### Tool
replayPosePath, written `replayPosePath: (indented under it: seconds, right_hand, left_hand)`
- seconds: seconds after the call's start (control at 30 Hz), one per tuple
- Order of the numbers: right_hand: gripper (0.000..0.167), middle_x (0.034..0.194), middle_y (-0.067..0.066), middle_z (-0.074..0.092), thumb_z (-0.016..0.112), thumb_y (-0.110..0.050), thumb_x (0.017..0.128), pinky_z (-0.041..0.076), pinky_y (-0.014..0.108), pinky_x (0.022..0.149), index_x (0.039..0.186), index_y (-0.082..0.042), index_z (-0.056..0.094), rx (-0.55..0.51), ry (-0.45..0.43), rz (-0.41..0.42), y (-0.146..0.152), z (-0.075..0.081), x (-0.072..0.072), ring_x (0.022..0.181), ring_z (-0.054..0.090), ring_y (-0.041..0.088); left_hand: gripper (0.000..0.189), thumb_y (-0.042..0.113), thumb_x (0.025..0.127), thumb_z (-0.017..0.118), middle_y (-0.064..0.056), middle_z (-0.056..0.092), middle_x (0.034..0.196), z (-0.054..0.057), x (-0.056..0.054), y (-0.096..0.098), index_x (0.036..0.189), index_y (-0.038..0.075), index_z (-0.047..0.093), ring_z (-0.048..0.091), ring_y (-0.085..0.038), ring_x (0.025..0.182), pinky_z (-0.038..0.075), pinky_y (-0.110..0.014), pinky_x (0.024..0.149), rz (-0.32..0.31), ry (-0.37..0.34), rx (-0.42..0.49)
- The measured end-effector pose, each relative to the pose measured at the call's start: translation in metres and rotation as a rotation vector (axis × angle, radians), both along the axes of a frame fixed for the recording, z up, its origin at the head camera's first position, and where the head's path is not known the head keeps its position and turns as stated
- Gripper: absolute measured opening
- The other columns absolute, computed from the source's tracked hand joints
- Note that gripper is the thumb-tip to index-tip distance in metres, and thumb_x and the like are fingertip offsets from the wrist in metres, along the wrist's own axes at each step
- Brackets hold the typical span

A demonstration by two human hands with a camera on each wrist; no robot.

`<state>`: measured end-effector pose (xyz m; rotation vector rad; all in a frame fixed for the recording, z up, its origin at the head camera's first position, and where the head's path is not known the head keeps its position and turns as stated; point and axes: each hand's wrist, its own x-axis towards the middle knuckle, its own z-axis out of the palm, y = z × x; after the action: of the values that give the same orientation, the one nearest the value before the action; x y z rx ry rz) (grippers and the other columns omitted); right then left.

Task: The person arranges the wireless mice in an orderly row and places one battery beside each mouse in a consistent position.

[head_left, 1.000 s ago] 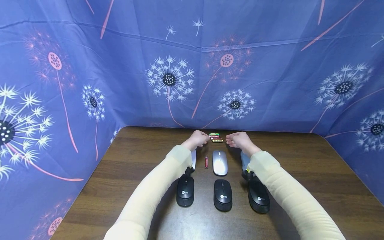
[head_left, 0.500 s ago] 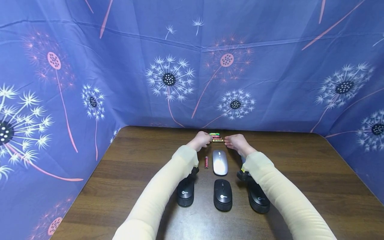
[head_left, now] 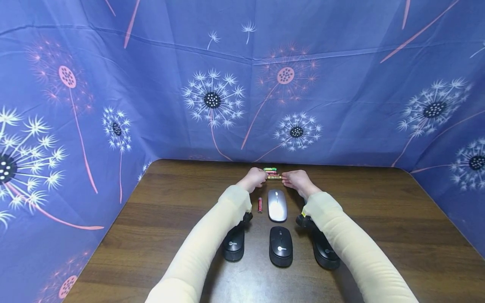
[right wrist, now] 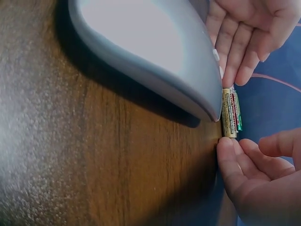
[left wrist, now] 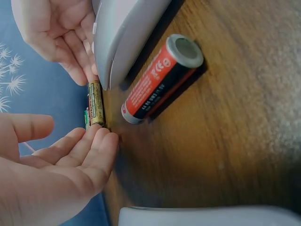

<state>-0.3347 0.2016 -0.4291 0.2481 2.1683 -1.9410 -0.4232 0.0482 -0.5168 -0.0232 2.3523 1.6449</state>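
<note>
A row of several AA-type batteries lies at the far side of the table, with a gold battery [head_left: 274, 177] nearest me and a green battery [head_left: 270, 169] at the back. My left hand [head_left: 254, 178] is at the row's left end, its fingers extended and fingertips against or very close to the gold battery [left wrist: 96, 103]. On the opposite end, my right hand [head_left: 298, 182] has its fingertips at the battery tip [right wrist: 229, 113], fingers fairly straight and thumb apart. A single red battery [head_left: 259, 205] lies apart, nearer me, beside a silver mouse [head_left: 277, 205].
Black mice stand in a nearer row: one in the middle [head_left: 281, 246], one at left [head_left: 233, 244], one at right [head_left: 325, 249], the outer two partly covered by the sleeves. A white edge [left wrist: 207, 216] shows low in the left wrist view. Blue patterned cloth [head_left: 242, 84] hangs behind the table.
Both hands have moved inward, the left rightward and the right leftward, so their fingertips meet or nearly meet the row's ends. The batteries and mice look unmoved.
</note>
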Motion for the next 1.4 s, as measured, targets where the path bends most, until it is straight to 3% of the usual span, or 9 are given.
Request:
replayPosePath:
  seconds: [0.1, 0.3, 0.53, 0.6, 0.7, 0.87, 0.97, 1.03, 1.4]
  right_hand:
    - [0.039, 0.118, 0.031, 0.055, 0.042, -0.002, 0.097, 0.052, 0.030, 0.089, 0.128, 0.021, 0.041, 0.002, 0.004, 0.003, -0.001, 0.001, 0.001, 0.075, 0.061, 0.009]
    - [0.038, 0.117, 0.030, 0.056, 0.041, -0.002, 0.098, 0.051, 0.031, 0.091, 0.128, 0.021, 0.041, 0.006, 0.004, 0.004, -0.002, 0.001, 0.001, 0.076, 0.061, 0.009]
    - [0.038, 0.104, 0.022, 0.061, 0.041, 0.000, 0.097, 0.049, 0.034, 0.095, 0.128, 0.022, 0.039, -0.035, -0.013, -0.002, -0.004, 0.001, 0.003, 0.075, 0.062, 0.009]
    - [0.038, 0.106, 0.023, 0.060, 0.041, 0.000, 0.097, 0.049, 0.034, 0.095, 0.129, 0.022, 0.039, -0.047, -0.023, -0.002, -0.004, 0.002, 0.004, 0.074, 0.062, 0.009]
    - [0.039, 0.112, 0.027, 0.059, 0.043, -0.001, 0.097, 0.048, 0.034, 0.095, 0.129, 0.021, 0.040, -0.061, -0.038, 0.003, -0.003, 0.004, 0.006, 0.075, 0.064, 0.009]
    - [0.040, 0.113, 0.029, 0.059, 0.046, -0.001, 0.096, 0.049, 0.034, 0.094, 0.130, 0.020, 0.040, -0.094, -0.055, 0.013, 0.001, 0.010, 0.008, 0.079, 0.067, 0.013]
    - [0.040, 0.105, 0.026, 0.062, 0.046, 0.001, 0.096, 0.050, 0.033, 0.092, 0.129, 0.021, 0.040, -0.115, -0.057, 0.030, 0.003, 0.013, 0.008, 0.081, 0.068, 0.016]
    - [0.040, 0.101, 0.023, 0.063, 0.046, 0.002, 0.095, 0.050, 0.032, 0.090, 0.129, 0.021, 0.039, -0.127, -0.055, 0.047, 0.005, 0.015, 0.009, 0.082, 0.068, 0.017]
    - [0.042, 0.094, 0.018, 0.067, 0.049, 0.007, 0.092, 0.054, 0.027, 0.082, 0.129, 0.023, 0.038, -0.124, -0.003, 0.106, 0.011, 0.027, 0.015, 0.078, 0.069, 0.015]
  left_hand:
    - [0.021, 0.010, 0.080, 0.048, -0.007, 0.059, 0.083, -0.016, -0.017, -0.005, 0.094, 0.004, 0.063, 0.057, -0.016, 0.073, 0.051, -0.031, 0.059, -0.020, 0.001, 0.069]
    - [0.016, 0.012, 0.085, 0.050, -0.007, 0.062, 0.087, -0.005, -0.009, -0.005, 0.093, 0.007, 0.064, 0.060, -0.017, 0.080, 0.053, -0.034, 0.065, -0.003, -0.031, 0.056]
    - [0.020, 0.018, 0.082, 0.055, -0.003, 0.066, 0.088, -0.100, -0.092, 0.004, 0.097, 0.011, 0.066, 0.063, -0.016, 0.081, 0.053, -0.036, 0.062, 0.008, -0.032, 0.033]
    - [0.019, 0.019, 0.083, 0.057, -0.001, 0.067, 0.086, -0.109, -0.098, 0.002, 0.098, 0.012, 0.066, 0.063, -0.014, 0.079, 0.053, -0.035, 0.061, -0.008, -0.037, 0.063]
    - [0.023, 0.019, 0.087, 0.059, -0.004, 0.068, 0.090, -0.076, -0.070, -0.004, 0.106, 0.008, 0.065, 0.065, -0.016, 0.081, 0.055, -0.035, 0.064, -0.019, -0.062, 0.094]
    - [0.029, 0.011, 0.093, 0.053, -0.016, 0.067, 0.105, 0.047, 0.040, -0.011, 0.117, -0.005, 0.059, 0.065, -0.026, 0.096, 0.054, -0.037, 0.082, 0.020, -0.089, 0.091]
    - [0.029, 0.007, 0.095, 0.050, -0.023, 0.064, 0.111, 0.092, 0.083, -0.014, 0.117, -0.010, 0.058, 0.063, -0.032, 0.103, 0.051, -0.038, 0.090, 0.053, -0.065, 0.112]
    - [0.029, 0.003, 0.096, 0.048, -0.025, 0.062, 0.114, 0.104, 0.094, -0.015, 0.118, -0.012, 0.057, 0.061, -0.034, 0.106, 0.050, -0.040, 0.093, 0.071, -0.043, 0.121]
    - [0.019, -0.006, 0.086, 0.060, -0.027, 0.068, 0.098, 0.106, 0.095, -0.022, 0.103, -0.013, 0.066, 0.069, -0.030, 0.083, 0.057, -0.036, 0.077, 0.078, 0.069, 0.213]
